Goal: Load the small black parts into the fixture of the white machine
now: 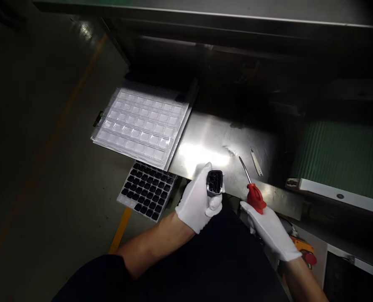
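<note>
**Small dark part in hand, screwdriver ready**

Left hand (199,199), white-gloved: grip closed on a small dark part (214,183), held up over the near edge of the steel worktop (205,142). Right hand (270,228), gloved: grip wrapped on a red-handled screwdriver (252,188), tip raised, apart from the part. Stacked clear trays (142,123) and a filled dark tray (147,191) sit left. Judged step: tool work on the part; bringing tip to part needs steadiness.

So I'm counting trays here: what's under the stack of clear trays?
A tray of dark parts pokes out from beneath the clear tray stack's near edge. How far it runs under, and anything else beneath, is covered.
</note>
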`<state>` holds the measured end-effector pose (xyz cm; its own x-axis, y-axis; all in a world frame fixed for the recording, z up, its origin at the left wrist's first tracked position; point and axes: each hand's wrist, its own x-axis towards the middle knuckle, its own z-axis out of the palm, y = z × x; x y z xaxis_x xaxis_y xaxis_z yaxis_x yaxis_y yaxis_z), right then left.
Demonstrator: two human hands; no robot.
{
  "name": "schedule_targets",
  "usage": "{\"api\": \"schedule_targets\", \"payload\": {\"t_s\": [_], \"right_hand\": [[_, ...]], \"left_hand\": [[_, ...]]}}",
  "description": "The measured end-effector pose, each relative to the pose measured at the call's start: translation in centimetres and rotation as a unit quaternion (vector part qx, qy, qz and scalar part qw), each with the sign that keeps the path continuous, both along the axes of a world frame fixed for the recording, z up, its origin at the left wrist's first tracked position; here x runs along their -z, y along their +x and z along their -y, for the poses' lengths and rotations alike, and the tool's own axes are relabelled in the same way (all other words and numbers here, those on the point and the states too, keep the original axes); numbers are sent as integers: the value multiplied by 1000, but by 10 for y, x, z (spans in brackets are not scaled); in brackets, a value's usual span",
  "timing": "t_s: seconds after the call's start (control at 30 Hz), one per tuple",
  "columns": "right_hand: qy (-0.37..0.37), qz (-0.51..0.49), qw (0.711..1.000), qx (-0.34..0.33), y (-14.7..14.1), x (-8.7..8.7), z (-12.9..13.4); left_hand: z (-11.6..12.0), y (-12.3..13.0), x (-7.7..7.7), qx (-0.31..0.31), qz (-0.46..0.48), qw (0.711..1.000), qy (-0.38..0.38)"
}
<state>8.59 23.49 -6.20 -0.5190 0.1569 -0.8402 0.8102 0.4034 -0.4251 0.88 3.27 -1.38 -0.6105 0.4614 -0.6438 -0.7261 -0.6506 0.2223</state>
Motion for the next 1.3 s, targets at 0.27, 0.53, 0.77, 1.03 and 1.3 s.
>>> {"api": "schedule_targets", "payload": {"t_s": [0.27,0.53,0.77,1.03,1.3], "right_hand": [[-27,10,999,38,-6,0,14],[-19,22,998,58,-10,-9,18],[-12,21,999,43,-6,-16,15],[-27,15,998,52,9,-3,7],[-11,-1,998,57,11,-18,6]], "left_hand": [[14,-9,-1,105,-9,994,10],[11,-10,-22,133,9,988,-81],[6,-5,-26,144,-37,980,-129],[-1,2,-29,172,-101,955,-218],[-1,2,-28,148,-74,977,-133]]}}
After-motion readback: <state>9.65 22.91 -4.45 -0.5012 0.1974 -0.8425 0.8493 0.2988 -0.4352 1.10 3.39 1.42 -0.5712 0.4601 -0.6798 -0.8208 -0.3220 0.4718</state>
